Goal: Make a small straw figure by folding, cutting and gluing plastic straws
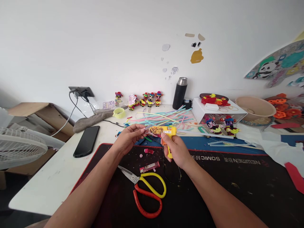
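While the R hand point(177, 148) has its fingers wrapped round the handle of a yellow glue gun point(172, 130), the L hand point(129, 138) is up at the nozzle end, thumb & fingertips drawn in narrow; can't tell if there's a small piece btwn them. Gun is above the far part of the black mat point(213, 190), long axis approx. level, running L–R across the view, w/ handle angled down into the R palm. So nozzle lies just R of the L fingertips, pointing at them; contact vs. tiny gap unclear. R hand has the body, L is nearer the tip. Below, on the mat: pink fuzzy piece point(149, 151), red lighter point(149, 167), then scissors point(135, 179), blades apart from both hands. Pastel glue sticks point(161, 117) are piled behind the gun.
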The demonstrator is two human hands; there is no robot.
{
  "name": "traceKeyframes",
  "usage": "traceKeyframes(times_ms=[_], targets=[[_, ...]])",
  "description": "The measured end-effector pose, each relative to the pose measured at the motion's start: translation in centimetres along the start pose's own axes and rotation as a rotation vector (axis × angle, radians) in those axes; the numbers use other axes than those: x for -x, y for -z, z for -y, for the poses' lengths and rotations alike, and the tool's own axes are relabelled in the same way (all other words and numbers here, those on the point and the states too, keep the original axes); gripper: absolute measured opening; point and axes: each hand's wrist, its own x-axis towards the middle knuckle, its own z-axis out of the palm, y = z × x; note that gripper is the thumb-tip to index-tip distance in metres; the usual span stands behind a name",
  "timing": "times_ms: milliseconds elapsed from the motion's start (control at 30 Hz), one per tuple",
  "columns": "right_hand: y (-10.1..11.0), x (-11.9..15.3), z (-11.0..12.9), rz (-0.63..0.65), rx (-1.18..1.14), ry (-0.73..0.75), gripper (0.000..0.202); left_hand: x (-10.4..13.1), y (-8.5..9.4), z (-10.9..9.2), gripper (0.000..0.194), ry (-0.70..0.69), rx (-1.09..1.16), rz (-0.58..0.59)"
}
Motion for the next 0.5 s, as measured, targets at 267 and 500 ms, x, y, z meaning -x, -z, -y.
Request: traceKeyframes(times_ms=[267, 500], targets=[[-0.02, 0.10, 0.09, -0.004, 0.003, -0.004, 0.057, 0.10, -0.11, -0.08, 0.034, 0.008, -0.006, 0.001], [-0.01, 0.05, 0.19, -0.005, -0.008, -0.003, 0.056, 0.19, -0.24, -0.12, 0.032, 0.009, -0.009, 0.016]])
